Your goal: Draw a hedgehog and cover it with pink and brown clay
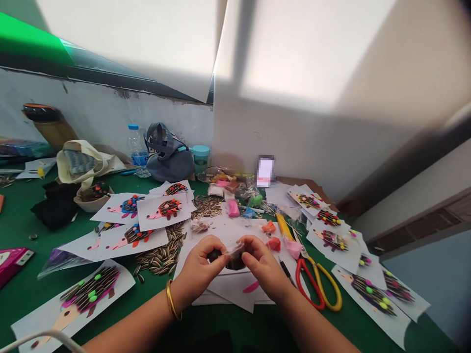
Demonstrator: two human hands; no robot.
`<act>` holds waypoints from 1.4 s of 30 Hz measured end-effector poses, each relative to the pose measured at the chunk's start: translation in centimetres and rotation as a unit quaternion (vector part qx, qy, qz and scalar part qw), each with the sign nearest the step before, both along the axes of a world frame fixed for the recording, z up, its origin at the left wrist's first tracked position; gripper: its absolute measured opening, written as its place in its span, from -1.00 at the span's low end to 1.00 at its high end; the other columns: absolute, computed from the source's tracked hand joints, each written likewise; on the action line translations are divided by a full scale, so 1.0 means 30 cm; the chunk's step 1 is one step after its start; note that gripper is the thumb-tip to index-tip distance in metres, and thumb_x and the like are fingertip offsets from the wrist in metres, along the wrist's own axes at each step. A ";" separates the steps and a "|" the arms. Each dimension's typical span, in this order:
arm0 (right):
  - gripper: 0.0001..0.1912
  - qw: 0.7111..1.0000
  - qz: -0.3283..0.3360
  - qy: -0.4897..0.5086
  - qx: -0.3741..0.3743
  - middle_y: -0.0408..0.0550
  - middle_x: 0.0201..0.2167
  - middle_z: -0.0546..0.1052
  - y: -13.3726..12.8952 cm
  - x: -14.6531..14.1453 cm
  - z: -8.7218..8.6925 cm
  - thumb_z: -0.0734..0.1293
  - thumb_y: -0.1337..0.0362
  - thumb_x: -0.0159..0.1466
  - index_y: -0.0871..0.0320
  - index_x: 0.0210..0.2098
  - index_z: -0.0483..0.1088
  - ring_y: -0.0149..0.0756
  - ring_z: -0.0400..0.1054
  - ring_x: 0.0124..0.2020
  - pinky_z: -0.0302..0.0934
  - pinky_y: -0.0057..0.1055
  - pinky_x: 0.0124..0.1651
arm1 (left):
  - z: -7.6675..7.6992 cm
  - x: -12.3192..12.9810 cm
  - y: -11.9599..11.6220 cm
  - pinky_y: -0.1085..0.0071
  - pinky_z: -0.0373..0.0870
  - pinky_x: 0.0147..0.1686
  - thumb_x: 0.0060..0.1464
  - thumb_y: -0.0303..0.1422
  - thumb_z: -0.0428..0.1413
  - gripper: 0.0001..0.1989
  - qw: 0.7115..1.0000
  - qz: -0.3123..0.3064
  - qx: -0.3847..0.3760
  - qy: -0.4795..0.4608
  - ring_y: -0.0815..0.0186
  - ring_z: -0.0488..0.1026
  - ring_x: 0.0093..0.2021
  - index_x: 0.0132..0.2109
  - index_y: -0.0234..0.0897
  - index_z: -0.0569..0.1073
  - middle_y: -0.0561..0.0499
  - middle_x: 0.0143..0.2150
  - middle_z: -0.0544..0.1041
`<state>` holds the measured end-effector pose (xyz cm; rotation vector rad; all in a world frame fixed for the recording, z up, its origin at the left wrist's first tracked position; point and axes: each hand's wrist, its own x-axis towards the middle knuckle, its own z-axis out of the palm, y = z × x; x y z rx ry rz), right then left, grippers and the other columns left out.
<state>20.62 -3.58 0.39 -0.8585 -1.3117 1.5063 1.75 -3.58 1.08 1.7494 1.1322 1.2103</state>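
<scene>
My left hand (200,264), a gold bangle at its wrist, is closed in a pinch on one side of a crumpled clear plastic wrapper (234,249). My right hand (265,267) pinches the wrapper's other side. A dark lump (213,255) shows by the left fingers; whether it is inside the wrapper I cannot tell. Beneath the hands, a dark brown shape (234,264) is partly hidden, above stacked white paper sheets (221,289). A pink strip (251,287) lies on the paper. Orange clay pieces (273,243) sit beside my right hand.
Scissors with red and yellow handles (318,284) and a black pen (286,270) lie to the right. Sunflower seeds (165,252) are heaped at left. Hedgehog pictures (88,299) flank both sides. A blue bag (171,164), water bottle (138,147) and phone (265,171) stand behind.
</scene>
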 end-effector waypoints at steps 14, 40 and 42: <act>-0.64 0.993 -0.078 -0.083 0.003 -0.13 -0.46 0.43 -0.009 -0.003 0.007 0.41 -0.03 0.18 0.15 -0.39 0.35 -0.34 0.31 -0.42 0.23 -0.40 -0.34 | -0.004 0.005 -0.006 0.41 0.41 -0.32 0.03 -0.22 0.19 -0.80 0.995 0.012 -0.098 -0.014 0.29 0.46 -0.37 -0.39 -0.27 0.51 0.02 -0.42 0.54; -0.90 0.959 -0.064 -0.247 0.127 -0.15 -0.50 0.44 -0.024 -0.015 0.027 0.29 0.26 0.19 0.14 -0.43 0.37 -0.37 0.29 -0.44 0.18 -0.45 -0.35 | 0.006 0.011 -0.022 0.37 0.40 -0.22 0.12 -0.27 0.16 -0.86 0.997 -0.035 -0.015 0.065 0.26 0.48 -0.27 -0.33 -0.22 0.54 -0.02 -0.33 0.58; -0.89 0.959 -0.056 -0.250 0.122 -0.14 -0.49 0.45 -0.025 -0.018 0.027 0.29 0.26 0.20 0.15 -0.42 0.38 -0.36 0.30 -0.43 0.19 -0.44 -0.35 | 0.004 0.006 -0.018 0.38 0.40 -0.24 0.12 -0.26 0.16 -0.85 0.997 -0.043 -0.013 0.062 0.27 0.48 -0.30 -0.35 -0.22 0.54 -0.01 -0.35 0.57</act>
